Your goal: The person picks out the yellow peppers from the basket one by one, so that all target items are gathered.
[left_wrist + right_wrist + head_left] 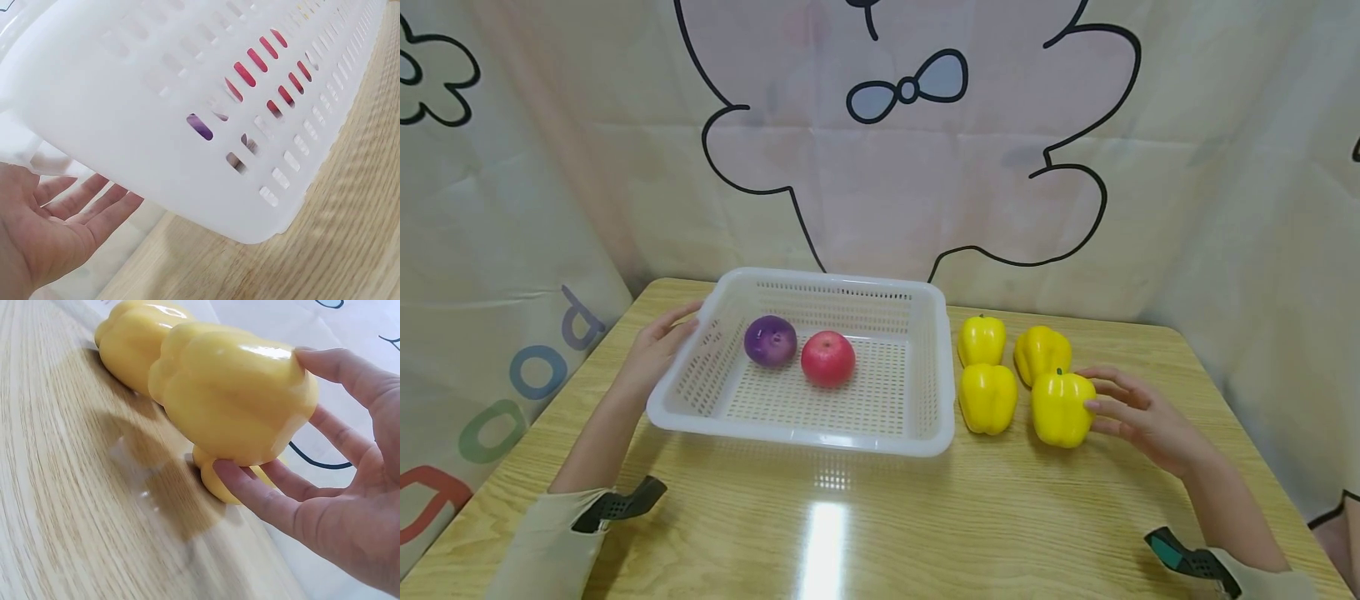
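Note:
In the head view, my right hand [1146,417] holds a yellow bell pepper [1063,408] between thumb and fingers. The right wrist view shows this pepper [234,394] tilted over the wooden table, with a shadow beneath it. Beside it are three more yellow bell peppers, one of them [988,398] close to the basket. My left hand [662,346] is at the left side of a white plastic basket [805,436], its fingers [103,209] extended at the rim. Inside the basket lie a round purple item [771,341] and a red apple-like fruit [828,359].
The light wooden table [880,517] carries everything. Behind it hangs a pale curtain [887,183] with cartoon outlines, close to the table's back edge. Dark straps [617,505] sit on both sleeves.

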